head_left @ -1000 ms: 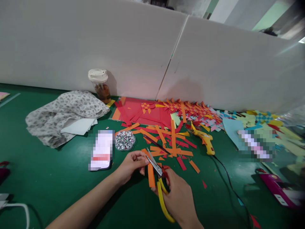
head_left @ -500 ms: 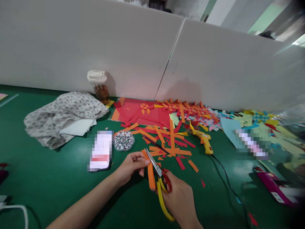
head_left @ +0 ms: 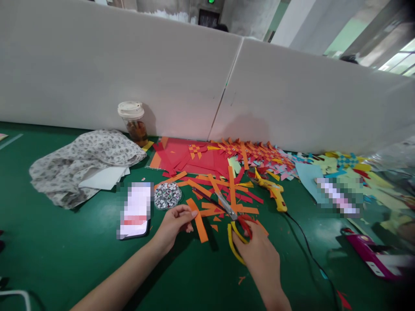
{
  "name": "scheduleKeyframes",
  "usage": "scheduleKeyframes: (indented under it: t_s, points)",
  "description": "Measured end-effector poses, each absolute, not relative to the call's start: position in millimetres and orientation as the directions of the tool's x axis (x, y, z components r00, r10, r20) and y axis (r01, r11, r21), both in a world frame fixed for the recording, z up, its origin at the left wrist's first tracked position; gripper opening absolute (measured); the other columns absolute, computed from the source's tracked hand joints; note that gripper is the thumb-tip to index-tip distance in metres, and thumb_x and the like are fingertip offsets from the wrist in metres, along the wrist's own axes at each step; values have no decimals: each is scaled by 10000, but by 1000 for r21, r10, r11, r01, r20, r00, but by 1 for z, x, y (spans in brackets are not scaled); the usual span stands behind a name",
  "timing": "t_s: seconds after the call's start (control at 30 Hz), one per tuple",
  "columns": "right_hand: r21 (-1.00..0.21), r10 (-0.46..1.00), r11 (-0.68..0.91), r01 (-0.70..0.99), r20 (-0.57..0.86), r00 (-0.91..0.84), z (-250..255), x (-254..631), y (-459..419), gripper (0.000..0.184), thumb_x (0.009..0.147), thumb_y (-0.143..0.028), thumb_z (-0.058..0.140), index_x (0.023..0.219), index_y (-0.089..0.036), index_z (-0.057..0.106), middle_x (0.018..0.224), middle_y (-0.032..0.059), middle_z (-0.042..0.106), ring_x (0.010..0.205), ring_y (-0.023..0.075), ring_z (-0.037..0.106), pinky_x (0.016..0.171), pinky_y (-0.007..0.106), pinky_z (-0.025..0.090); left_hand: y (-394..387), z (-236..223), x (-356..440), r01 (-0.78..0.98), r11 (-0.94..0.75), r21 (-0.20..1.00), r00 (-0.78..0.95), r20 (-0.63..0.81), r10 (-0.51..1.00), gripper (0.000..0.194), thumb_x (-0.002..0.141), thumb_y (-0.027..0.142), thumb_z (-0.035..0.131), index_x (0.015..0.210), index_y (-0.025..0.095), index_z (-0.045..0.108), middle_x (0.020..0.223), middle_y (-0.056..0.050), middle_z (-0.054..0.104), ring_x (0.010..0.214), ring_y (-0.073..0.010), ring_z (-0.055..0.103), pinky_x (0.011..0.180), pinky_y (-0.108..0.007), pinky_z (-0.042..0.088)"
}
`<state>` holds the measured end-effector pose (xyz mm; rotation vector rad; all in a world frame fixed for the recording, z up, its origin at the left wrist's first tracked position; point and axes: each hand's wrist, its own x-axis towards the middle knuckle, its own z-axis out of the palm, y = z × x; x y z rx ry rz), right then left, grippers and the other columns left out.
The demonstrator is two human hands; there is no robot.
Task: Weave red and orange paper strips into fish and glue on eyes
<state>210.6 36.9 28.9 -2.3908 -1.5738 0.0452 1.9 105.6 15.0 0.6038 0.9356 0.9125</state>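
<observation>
Scissors (head_left: pixel 232 214) now apart from orange strip (head_left: pixel 200 225)

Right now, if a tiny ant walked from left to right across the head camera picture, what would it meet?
Patterned cloth → phone with the red bar → googly eyes → held orange strip → scissors → yellow glue gun → light blue paper → purple thing.

1 clear cup (head_left: pixel 136 129) with a white lid and brown drink stands at the far edge of the green desk (head_left: pixel 65 242), by the pale partition (head_left: pixel 129 56). Beside it, 1 patterned cloth (head_left: pixel 81 160) lies crumpled, touching white papers (head_left: pixel 102 178). 1 pixelated phone (head_left: pixel 138 207) lies nearer. 1 magenta object (head_left: pixel 368 252) lies toward the right edge, 1 white cable (head_left: pixel 16 293) at the near left corner.
</observation>
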Motion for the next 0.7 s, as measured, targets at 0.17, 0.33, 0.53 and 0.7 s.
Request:
scheduleKeyframes:
  t_s: [0.17,0.33,0.53,0.7]
  points:
    - [-382,856,-82,920,446,261,31,202,36,343,794,-423,524,1025,-171,537,1019,127,593,977,260,536,789,372,437,105,16,3,-383,477,791,256,-405,878,300,584,314,772,680,146,543,450,67,541,361,-49,502,388,-135,383]
    - [-715,983,33,698,150,108,36,161,36,217,818,-383,513,912,-211,606,878,52,644,803,178,593,618,253,460,103,9,5,-376,453,809,278,-368,887,294,591,320,766,687,145,550,481,55,571,383,-63,536,394,-141,404]
    - [-843,996,-58,535,-17,82,23,145,42,247,822,-390,508,763,-191,642,722,25,659,653,154,592,572,231,438,103,10,4,-346,438,830,249,-369,895,277,608,320,756,708,142,568,514,51,575,418,-64,554,395,-134,403]
    - [-904,991,-131,408,-103,90,15,151,42,262,785,-417,555,743,-179,658,705,38,678,650,176,628,582,243,476,105,13,1,-370,403,837,181,-361,915,269,621,336,744,721,143,585,531,53,571,422,-59,537,401,-139,400]
